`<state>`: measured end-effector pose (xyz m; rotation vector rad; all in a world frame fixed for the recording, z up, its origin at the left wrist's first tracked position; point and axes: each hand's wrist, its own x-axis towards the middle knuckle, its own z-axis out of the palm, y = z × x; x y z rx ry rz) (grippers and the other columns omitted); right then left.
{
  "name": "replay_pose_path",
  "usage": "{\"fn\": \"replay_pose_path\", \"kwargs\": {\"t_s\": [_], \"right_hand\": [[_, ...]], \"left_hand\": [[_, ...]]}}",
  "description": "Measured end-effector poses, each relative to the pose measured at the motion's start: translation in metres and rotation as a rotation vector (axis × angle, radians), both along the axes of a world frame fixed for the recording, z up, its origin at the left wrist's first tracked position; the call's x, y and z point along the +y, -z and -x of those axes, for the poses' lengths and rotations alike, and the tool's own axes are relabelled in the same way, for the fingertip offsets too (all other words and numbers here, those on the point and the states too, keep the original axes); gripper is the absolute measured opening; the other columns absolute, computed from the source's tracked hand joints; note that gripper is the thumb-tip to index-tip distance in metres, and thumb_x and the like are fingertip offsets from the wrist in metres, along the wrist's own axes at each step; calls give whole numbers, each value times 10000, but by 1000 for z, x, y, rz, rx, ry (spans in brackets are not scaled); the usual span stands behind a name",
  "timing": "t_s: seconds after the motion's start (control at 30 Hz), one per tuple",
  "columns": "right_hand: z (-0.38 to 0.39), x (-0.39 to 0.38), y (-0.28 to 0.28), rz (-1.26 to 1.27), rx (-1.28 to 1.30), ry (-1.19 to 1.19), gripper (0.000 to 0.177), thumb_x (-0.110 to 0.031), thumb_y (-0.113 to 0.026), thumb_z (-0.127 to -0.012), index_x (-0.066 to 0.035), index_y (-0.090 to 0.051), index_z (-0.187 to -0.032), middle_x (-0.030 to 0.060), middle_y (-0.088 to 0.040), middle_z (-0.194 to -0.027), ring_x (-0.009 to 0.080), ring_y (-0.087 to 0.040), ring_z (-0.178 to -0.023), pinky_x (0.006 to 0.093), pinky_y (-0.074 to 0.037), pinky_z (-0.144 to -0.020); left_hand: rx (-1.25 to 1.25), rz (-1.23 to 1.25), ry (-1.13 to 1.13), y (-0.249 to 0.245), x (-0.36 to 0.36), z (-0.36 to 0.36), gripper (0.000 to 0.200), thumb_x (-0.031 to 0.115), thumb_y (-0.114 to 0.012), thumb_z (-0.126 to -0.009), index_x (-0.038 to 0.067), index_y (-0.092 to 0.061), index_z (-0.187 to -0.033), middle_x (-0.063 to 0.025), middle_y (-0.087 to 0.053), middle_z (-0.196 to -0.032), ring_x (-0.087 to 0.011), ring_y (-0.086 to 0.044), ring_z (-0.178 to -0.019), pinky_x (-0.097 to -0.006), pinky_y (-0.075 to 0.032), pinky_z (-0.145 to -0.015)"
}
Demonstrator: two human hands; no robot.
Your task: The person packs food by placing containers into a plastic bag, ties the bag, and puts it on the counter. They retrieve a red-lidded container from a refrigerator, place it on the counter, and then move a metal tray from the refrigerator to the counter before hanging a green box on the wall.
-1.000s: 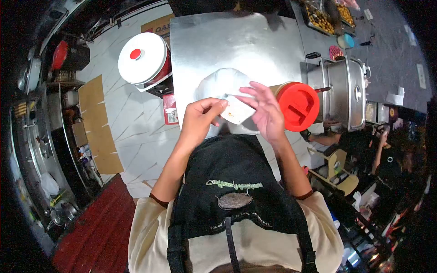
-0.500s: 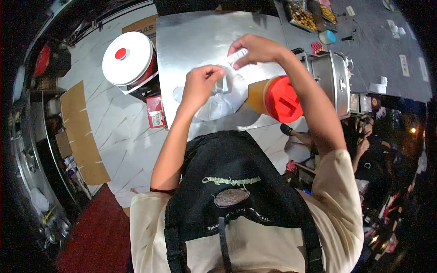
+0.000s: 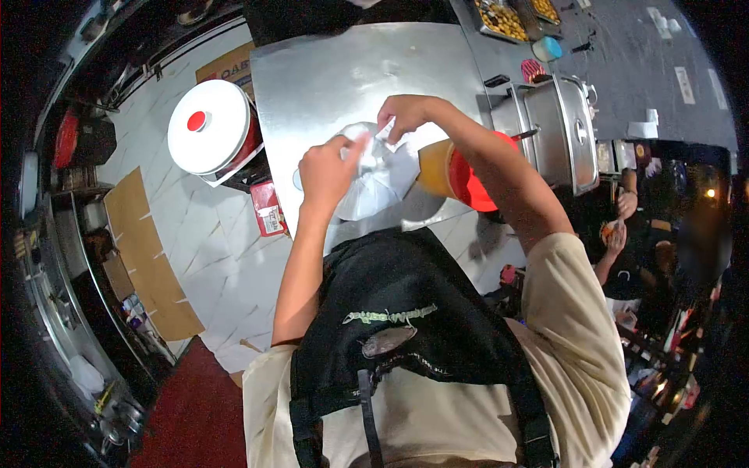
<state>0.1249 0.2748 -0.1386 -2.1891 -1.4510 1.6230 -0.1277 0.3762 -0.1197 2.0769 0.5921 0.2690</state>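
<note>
A whitish, see-through plastic bag [image 3: 378, 191] sits bunched on the steel table [image 3: 312, 74] in front of me. My left hand [image 3: 326, 173] is at the bag's upper left side, fingers curled and thumb against the gathered plastic, slightly blurred. From the far right, my right hand [image 3: 407, 115] pinches a white paper slip [image 3: 392, 134] close over the bag's top. Right beside the bag, a jug of orange-yellow liquid [image 3: 435, 168] lies under my right forearm, its red lid [image 3: 468, 183] partly covered by the arm.
A white-lidded round container [image 3: 211, 129] stands left of the table, above a red box [image 3: 268, 209]. Steel pans [image 3: 550, 129] line the right edge. Trays of small yellow-brown food [image 3: 502, 19] are at the far right. Another person's hands [image 3: 620, 226] show at the right.
My right hand has come down and left, bringing the slip to the bag's top. My left hand has shifted slightly left and down. The camera view has moved a little.
</note>
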Motion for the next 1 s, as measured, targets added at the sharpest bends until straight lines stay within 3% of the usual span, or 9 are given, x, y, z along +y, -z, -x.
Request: {"fn": "replay_pose_path", "kwargs": {"t_s": [0.07, 0.1, 0.23, 0.43, 0.63, 0.83, 0.9, 0.93, 1.0], "right_hand": [[8, 1, 0, -18, -54, 34, 521, -219, -875, -659, -18, -731, -1118, 103, -722, -897, 186, -651, -692, 341, -528, -611], [11, 2, 0, -29, -84, 38, 519, -211, -874, -654, -21, -732, -1115, 104, -718, -901, 189, -653, -701, 343, -530, -614], [11, 0, 15, -74, -173, 50, 498, -199, -863, -633, -42, -733, -1087, 125, -729, -994, 234, -698, -803, 371, -559, -685], [45, -5, -10, -180, -620, 29, 521, -216, -913, -589, -90, -687, -1041, 97, -728, -992, 288, -715, -921, 428, -563, -751], [61, -13, -8, -183, -637, 69, 652, -249, -931, -607, -172, -670, -1200, 56, -652, -1248, 276, -596, -1251, 611, -470, -930], [68, -12, 2, -93, -528, 246, 679, -274, -938, -594, -204, -676, -1217, 41, -662, -1257, 302, -614, -1212, 679, -417, -948], [72, -11, 8, -75, -542, 248, 717, -292, -958, -585, -207, -666, -1235, 43, -665, -1270, 331, -610, -1215, 769, -373, -979], [71, -7, 14, -52, -571, 243, 797, -313, -980, -566, -205, -639, -1278, 39, -655, -1313, 348, -575, -1284, 808, -341, -1021], [73, 3, 23, -87, -722, 171, 945, -331, -996, -531, -209, -588, -1375, 58, -620, -1392, 346, -479, -1412, 834, -276, -1070]], "left_hand": [[-160, -377, 142, 7, -15, -6, 428, 492, -638, -954, 99, -790, -1029, -138, -687, -706, -254, -642, -587, -393, -496, -564], [-164, -424, 328, 10, -17, -8, 393, 433, -698, -896, 138, -766, -1147, -109, -675, -844, -262, -657, -790, -401, -504, -680], [11, -611, 397, 31, -40, -1, 533, 379, -753, -843, 159, -670, -1321, -92, -569, -1146, -278, -538, -1087, -420, -436, -863], [-104, -852, 413, 41, -52, 0, 367, 281, -733, -822, 30, -738, -1090, -65, -602, -1201, -252, -543, -1159, -404, -432, -919], [-68, -753, 328, 48, -64, 11, 350, 250, -718, -822, 8, -728, -1075, -62, -615, -1223, -254, -507, -1262, -440, -397, -987], [-366, -273, -16, 39, -38, 48, 247, 67, -638, -831, 62, -693, -1071, -125, -657, -1095, -335, -584, -1127, -457, -404, -996], [-170, -171, -283, 54, -5, 71, 311, -3, -640, -802, 23, -664, -1111, -154, -657, -1104, -382, -566, -1134, -457, -412, -1025], [-114, -381, -331, 75, 10, 82, 400, -15, -678, -795, 19, -641, -1192, -184, -639, -1147, -396, -544, -1171, -477, -403, -1043], [30, -449, -246, 142, 42, 106, 704, 122, -870, -713, 20, -583, -1348, -232, -627, -1216, -423, -525, -1228, -510, -395, -1060]]}}
